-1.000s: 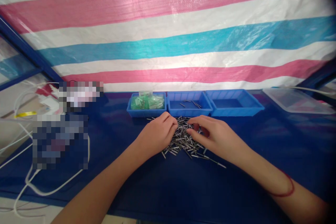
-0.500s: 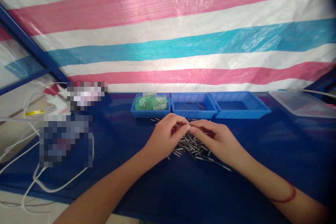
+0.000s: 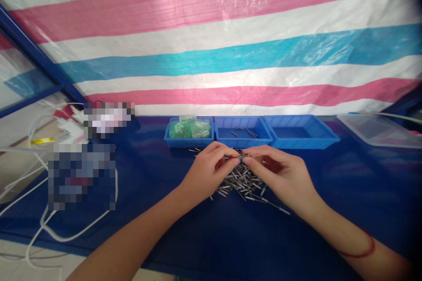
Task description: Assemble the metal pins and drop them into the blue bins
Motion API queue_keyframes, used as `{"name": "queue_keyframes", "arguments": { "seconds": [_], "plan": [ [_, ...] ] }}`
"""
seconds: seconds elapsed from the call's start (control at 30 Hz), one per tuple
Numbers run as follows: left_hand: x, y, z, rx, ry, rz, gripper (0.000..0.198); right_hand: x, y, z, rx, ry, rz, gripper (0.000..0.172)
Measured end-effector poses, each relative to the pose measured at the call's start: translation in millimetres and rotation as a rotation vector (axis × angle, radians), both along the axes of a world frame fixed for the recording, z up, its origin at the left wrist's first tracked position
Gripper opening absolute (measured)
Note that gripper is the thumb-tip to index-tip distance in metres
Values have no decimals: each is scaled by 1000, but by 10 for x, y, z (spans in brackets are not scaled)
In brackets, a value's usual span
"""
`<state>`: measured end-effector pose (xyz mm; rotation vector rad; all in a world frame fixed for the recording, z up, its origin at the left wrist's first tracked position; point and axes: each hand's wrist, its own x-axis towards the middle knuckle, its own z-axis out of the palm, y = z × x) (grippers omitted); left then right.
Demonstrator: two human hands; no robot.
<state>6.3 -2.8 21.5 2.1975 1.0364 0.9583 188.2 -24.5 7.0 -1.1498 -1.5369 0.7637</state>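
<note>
Forearms reach in from the bottom corners over the near edge of the blue table, and we have a broad stretch of its blue surface between that edge and our hands. A red string circles our right wrist. White cables loop over the table's left edge, well apart from the work.

At the middle of the table, our left hand and right hand meet fingertip to fingertip. Each hand has thumb and forefinger closed narrow on one end of a single thin metal pin, held level just above the pile of pins. The other fingers curl loosely. The pile lies spread under and between both hands, with a few stray pins trailing toward the right wrist.

To the right of our right hand, the blue surface runs wide to the table's far right side.

Just behind the pile, three blue bins stand edge to edge in a row. The left bin holds green pieces, the middle bin holds a few pins, and the right bin sits beside it. A clear tray rests further right. Behind them all hangs a striped sheet, closing off the far edge.
</note>
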Motion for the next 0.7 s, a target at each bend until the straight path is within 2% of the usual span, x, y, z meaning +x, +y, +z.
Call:
{"name": "queue_keyframes", "arguments": {
  "seconds": [0.17,0.23,0.4,0.53,0.6,0.7],
  "plan": [
    [-5,-11,57,-27,57,-93,20,-25,-8,49,86,-92,3,16],
    [-56,26,86,-5,101,-84,24,-14,75,79,117,-118,-31,17],
    [-289,204,142,41,214,44,28,116,533,182,328,-338,-261,19],
    [-410,271,135,46,381,-56,23,237,824,187,422,-697,-291,26],
    [-411,261,109,60,446,-108,23,252,811,156,423,-763,-290,30],
    [-362,233,53,93,528,-156,23,211,610,102,411,-726,-287,28]
  ]
}}
